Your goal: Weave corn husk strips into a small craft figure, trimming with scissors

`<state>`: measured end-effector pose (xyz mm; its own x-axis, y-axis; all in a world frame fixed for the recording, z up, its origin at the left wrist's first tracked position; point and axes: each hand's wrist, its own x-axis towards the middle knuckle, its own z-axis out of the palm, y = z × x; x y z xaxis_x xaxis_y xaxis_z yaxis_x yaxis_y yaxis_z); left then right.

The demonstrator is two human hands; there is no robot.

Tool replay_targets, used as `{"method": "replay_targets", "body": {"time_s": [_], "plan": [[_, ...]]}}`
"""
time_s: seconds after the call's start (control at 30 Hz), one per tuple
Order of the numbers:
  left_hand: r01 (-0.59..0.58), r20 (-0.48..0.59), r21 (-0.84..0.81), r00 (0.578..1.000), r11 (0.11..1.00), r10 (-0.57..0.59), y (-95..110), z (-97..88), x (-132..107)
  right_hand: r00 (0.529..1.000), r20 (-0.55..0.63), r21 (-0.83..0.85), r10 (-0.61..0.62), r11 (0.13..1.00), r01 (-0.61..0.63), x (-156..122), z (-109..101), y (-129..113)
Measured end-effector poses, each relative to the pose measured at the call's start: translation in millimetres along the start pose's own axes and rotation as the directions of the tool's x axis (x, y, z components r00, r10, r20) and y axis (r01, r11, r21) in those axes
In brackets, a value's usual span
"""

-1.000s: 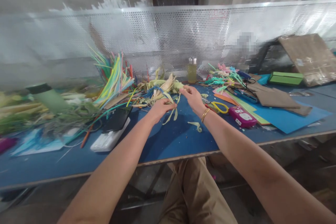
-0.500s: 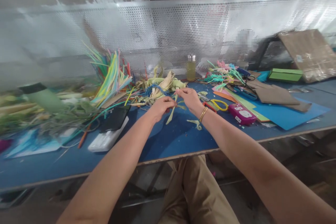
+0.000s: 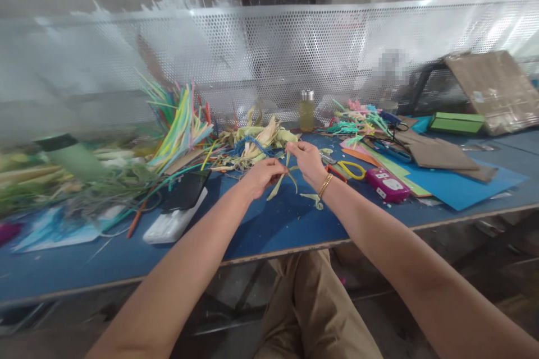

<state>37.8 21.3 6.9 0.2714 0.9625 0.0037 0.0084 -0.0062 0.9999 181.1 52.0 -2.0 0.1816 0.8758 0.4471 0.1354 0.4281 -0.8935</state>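
Observation:
My left hand (image 3: 266, 176) is closed in a pinch on pale green corn husk strips (image 3: 275, 188), whose loose ends hang below its fingertips. Just to the right and slightly higher, my right hand (image 3: 306, 161) pinches an upper end of the same strips; a gold bracelet circles that wrist. The strips cross between the two hands, and fingers hide where they meet. Under the right wrist lies a curled green scrap (image 3: 312, 198) on the blue table (image 3: 261, 235). Beyond the hands is a heap of dry husks (image 3: 267, 137) with blue string.
Scissors with yellow handles (image 3: 352, 170) and a magenta box (image 3: 387, 184) lie right, near blue paper (image 3: 458, 193) and brown card (image 3: 442, 154). A black phone (image 3: 185, 190) rests on a white case (image 3: 174, 224) at left. Behind stand colourful stems (image 3: 179, 129) and a jar (image 3: 307, 112).
Both hands have shifted slightly right. The strips now spread apart more, with one end curving down to the right below the right hand.

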Motion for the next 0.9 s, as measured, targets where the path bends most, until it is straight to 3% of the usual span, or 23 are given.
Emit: {"method": "replay_targets", "body": {"time_s": [0.1,0.2,0.33,0.43,0.6,0.8,0.9], "plan": [[-0.001,0.0,-0.028,1.0,1.0,0.001,-2.8,-2.6,0.5,0.999,0.037,-0.006,-0.04,0.999,0.04,1.6,-1.3,-0.1],[-0.028,-0.079,-0.165,0.997,0.986,0.015,-4.6,-7.9,3.7,0.992,0.017,-0.046,-0.126,0.991,0.127,5.7,-7.3,-4.7],[-0.081,-0.19,-0.37,0.982,0.926,0.011,-3.0,-14.0,9.0,0.951,-0.09,-0.291,-0.297,0.921,0.26,2.4,-14.7,-17.5],[-0.122,-0.221,-0.413,0.975,0.902,0.031,-1.6,-15.0,10.3,0.943,0.108,-0.478,-0.316,0.815,0.328,-10.2,-11.7,-26.1],[-0.21,-0.293,-0.369,0.951,0.906,0.102,-2.6,-14.7,10.0,0.932,0.27,-0.552,-0.243,0.754,0.357,-24.0,-1.0,-26.9],[-0.261,-0.183,-0.136,0.955,0.956,0.235,-3.2,-16.3,9.0,0.902,0.343,-0.581,-0.263,0.695,0.424,-17.3,-4.5,-22.0],[-0.311,-0.195,-0.042,0.935,0.949,0.297,-1.5,-18.0,7.6,0.884,0.382,-0.6,-0.27,0.655,0.459,-17.0,-6.9,-25.5]]}}
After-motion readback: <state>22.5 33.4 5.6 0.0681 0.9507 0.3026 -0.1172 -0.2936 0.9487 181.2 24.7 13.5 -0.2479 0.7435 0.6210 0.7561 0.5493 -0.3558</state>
